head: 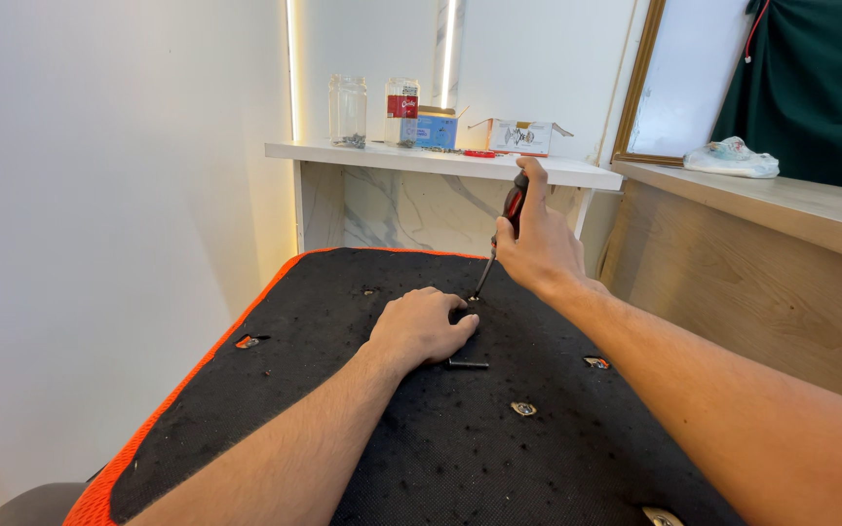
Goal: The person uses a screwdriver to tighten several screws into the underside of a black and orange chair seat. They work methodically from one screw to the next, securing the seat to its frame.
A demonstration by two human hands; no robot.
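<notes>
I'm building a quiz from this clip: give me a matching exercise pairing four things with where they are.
Things:
1. red-and-black-handled screwdriver
2. small black L-shaped hex key
3. clear glass jar
4. crumpled white cloth

Places:
A. on the white shelf
B. on the wooden ledge
C. in the right hand
D. on the black fabric panel, beside the left hand

Pairs: 1-C, 2-D, 3-A, 4-B

Both bare forearms reached forward. The left hand (423,326) lay knuckles up, fingers curled under. The right hand (538,244) was raised beyond it, closed in a fist, thumb extended upward.
</notes>
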